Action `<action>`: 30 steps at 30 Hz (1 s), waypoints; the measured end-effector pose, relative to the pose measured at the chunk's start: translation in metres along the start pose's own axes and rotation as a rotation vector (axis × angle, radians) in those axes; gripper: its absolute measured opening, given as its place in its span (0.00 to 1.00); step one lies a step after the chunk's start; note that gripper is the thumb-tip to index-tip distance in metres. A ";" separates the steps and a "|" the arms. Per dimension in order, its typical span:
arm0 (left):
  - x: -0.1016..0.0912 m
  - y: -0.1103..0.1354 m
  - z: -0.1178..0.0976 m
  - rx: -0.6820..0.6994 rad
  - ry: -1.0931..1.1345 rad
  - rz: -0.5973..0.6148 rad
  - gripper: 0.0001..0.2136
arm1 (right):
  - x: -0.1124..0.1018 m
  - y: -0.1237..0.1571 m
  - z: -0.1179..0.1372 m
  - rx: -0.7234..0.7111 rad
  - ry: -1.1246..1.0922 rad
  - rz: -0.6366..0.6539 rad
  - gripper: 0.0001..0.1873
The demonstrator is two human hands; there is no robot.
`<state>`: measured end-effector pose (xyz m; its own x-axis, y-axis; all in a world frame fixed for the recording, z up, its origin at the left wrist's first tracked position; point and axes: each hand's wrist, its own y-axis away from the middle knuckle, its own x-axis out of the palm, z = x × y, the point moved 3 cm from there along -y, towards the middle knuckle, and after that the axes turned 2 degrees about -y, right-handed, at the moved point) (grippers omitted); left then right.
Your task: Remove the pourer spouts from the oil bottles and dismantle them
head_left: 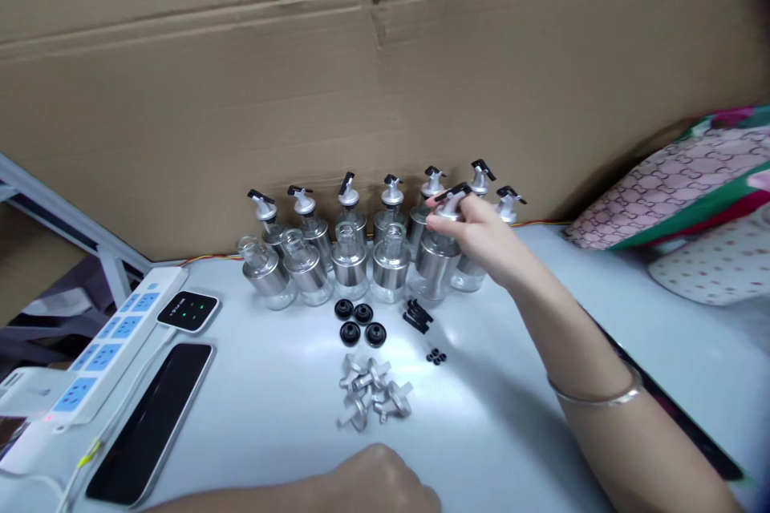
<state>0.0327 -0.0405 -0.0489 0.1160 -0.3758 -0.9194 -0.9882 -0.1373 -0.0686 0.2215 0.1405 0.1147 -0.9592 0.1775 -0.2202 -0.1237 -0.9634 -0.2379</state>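
Glass bottles with silver collars stand in two rows against a cardboard wall; the back row [349, 212] carries silver pourer tops with black levers. My right hand [481, 236] is pinched round the pourer top [450, 204] of a front-row bottle [434, 264]. Several front bottles [391, 260] are open, without tops. My left hand [373, 481] rests at the table's near edge, fingers curled under and hidden. Between the hands lie loose silver pourers [374, 397], black round caps [359, 322], black levers [416, 314] and small black rings [436, 356].
A white power strip with blue sockets [114, 337], a small black device with green lights [188, 310] and a dark phone [150, 421] lie on the left. Patterned fabric bags [679, 192] sit at the right. The cardboard sheet [385, 80] stands behind the bottles.
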 end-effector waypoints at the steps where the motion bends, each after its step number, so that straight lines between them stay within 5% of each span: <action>1: -0.001 -0.001 0.000 -0.028 0.083 0.003 0.07 | -0.004 0.002 0.006 -0.015 -0.002 -0.038 0.07; 5: -0.008 -0.006 0.002 -0.202 0.678 0.000 0.04 | -0.016 0.020 0.031 -0.087 -0.145 -0.132 0.15; 7: -0.010 -0.008 0.004 -0.369 1.051 -0.065 0.12 | -0.012 0.029 0.038 -0.033 -0.284 0.074 0.19; 11: -0.005 -0.012 0.005 -0.700 1.487 -0.352 0.41 | 0.018 0.052 0.043 0.283 -0.630 0.723 0.20; 14: -0.004 -0.021 0.002 -0.764 1.698 -0.441 0.42 | 0.038 0.065 0.046 0.403 -0.884 0.934 0.19; 17: -0.024 -0.024 -0.002 -0.662 1.744 -0.489 0.37 | 0.055 0.071 0.046 0.444 -1.011 0.934 0.18; 20: -0.058 -0.015 -0.005 -0.613 1.716 -0.548 0.46 | 0.068 0.076 0.043 0.459 -1.069 0.925 0.20; 22: -0.079 -0.008 -0.007 -0.614 1.577 -0.530 0.37 | 0.074 0.078 0.040 0.432 -1.017 0.883 0.21; 28: -0.097 -0.001 0.001 -0.716 1.358 -0.592 0.28 | 0.074 0.074 0.035 0.144 -0.152 0.505 0.14; 30: -0.095 0.001 0.003 -0.734 1.318 -0.599 0.27 | 0.072 0.075 0.037 0.163 -0.068 0.504 0.12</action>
<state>0.0209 -0.0022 0.0373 0.8289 -0.5394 0.1483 -0.5586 -0.7844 0.2696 0.1336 0.0734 0.1157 -0.9233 -0.3239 -0.2064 0.3243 -0.9454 0.0331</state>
